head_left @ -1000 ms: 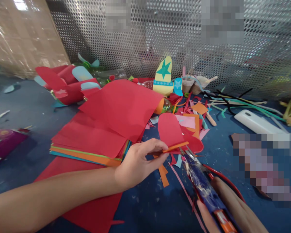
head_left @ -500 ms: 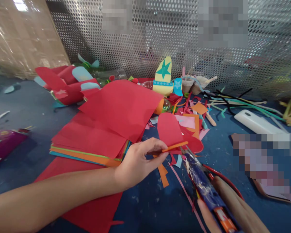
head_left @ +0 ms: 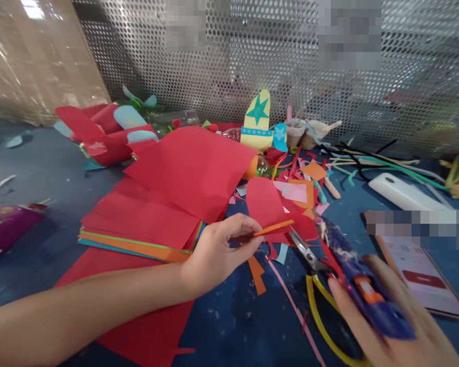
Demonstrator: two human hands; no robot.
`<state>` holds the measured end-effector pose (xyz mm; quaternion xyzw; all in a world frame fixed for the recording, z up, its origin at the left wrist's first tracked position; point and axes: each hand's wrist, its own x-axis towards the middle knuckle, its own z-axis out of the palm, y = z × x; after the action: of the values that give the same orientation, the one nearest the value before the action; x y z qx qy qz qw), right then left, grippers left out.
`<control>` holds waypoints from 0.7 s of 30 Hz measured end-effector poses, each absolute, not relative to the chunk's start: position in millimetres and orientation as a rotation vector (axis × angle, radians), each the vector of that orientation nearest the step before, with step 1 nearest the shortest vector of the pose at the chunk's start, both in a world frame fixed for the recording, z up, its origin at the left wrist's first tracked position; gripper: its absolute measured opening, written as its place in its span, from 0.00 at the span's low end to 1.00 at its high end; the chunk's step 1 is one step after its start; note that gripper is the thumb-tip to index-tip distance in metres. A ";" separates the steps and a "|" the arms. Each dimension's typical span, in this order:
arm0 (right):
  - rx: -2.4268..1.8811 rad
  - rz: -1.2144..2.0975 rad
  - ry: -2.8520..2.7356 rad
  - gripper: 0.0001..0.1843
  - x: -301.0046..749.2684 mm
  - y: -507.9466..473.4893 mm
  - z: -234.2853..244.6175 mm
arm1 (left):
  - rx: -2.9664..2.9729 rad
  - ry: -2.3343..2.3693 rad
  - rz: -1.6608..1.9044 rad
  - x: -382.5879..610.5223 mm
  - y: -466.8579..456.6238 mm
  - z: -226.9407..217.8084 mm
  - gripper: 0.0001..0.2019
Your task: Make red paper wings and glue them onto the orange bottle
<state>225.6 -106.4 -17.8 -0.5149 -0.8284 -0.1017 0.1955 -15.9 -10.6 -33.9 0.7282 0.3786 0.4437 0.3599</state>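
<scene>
My left hand (head_left: 224,253) pinches a narrow orange strip (head_left: 274,228) between thumb and fingertips, its free end pointing right. Below the strip lies a rounded red paper piece (head_left: 265,204). In my right hand (head_left: 409,316) is a blue glue gun (head_left: 367,288), its fingers wrapped around the body and its nozzle pointing up and left, apart from the strip. Scissors (head_left: 309,258) with yellow handles lie on the table, partly hidden by my right hand and the glue gun.
Red sheets (head_left: 183,178) top a stack of coloured paper at left. Paper scraps (head_left: 298,191) cover the middle. A phone (head_left: 436,285) and a white device (head_left: 405,192) lie at right. Behind stand a yellow paper-covered bottle (head_left: 257,135), a red paper craft (head_left: 103,130) and a perforated metal panel (head_left: 229,61).
My right hand has moved the glue gun right, away from the orange strip, uncovering more of the scissors. My left hand stays nearly still with the strip.
</scene>
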 end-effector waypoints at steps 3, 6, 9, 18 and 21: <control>-1.706 -0.491 -2.220 0.18 224.3 -88.6 -15.8 | 1.875 0.979 1.136 -15.4 -10.4 -33.9 0.04; -1.820 -0.664 -2.255 0.21 229.6 -78.4 -25.5 | 1.881 0.981 1.101 -16.2 -10.9 -34.7 0.04; -1.811 -0.670 -2.359 0.22 239.2 -76.3 -35.7 | 1.905 0.953 1.082 -18.0 -11.6 -37.6 0.05; -1.753 -0.491 -2.033 0.24 226.8 -83.9 -11.0 | 1.925 0.841 1.037 -17.8 -12.6 -42.3 0.06; -1.569 -0.071 -1.960 0.14 214.5 -86.7 -13.1 | 1.903 0.833 0.980 -17.0 -17.0 -35.8 0.05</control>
<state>214.5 -86.7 -13.1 -0.5941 -0.7420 -0.0267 0.3096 -17.0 -17.0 -35.8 0.7558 0.3307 0.3890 0.4099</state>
